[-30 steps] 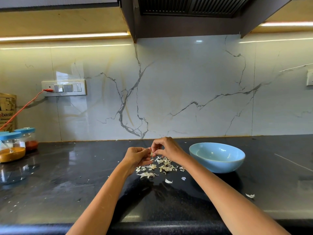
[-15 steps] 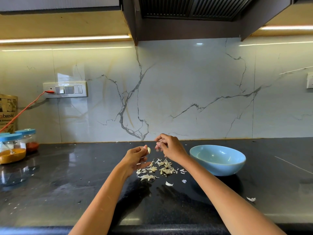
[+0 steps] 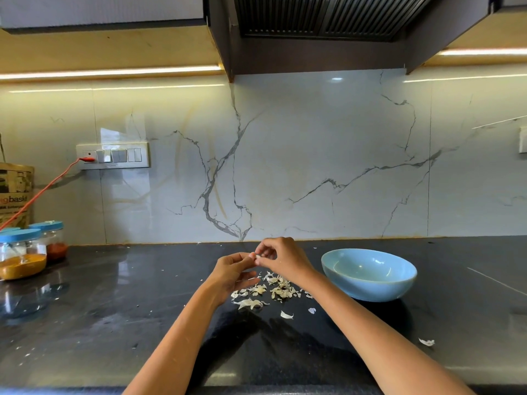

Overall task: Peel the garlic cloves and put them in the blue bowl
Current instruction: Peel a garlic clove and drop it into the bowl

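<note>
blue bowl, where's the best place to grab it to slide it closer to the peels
Take the blue bowl by its left rim, nearest the garlic peels, thumb inside and fingers outside. It sits upright with an open, flaring rim and looks empty. The right hand is closest, but both hands are pinching a garlic clove.

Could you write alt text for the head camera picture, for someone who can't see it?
Two hands, left hand and right hand, pinch a garlic clove above a pile of peels on a black counter. A blue bowl sits to the right.
</note>
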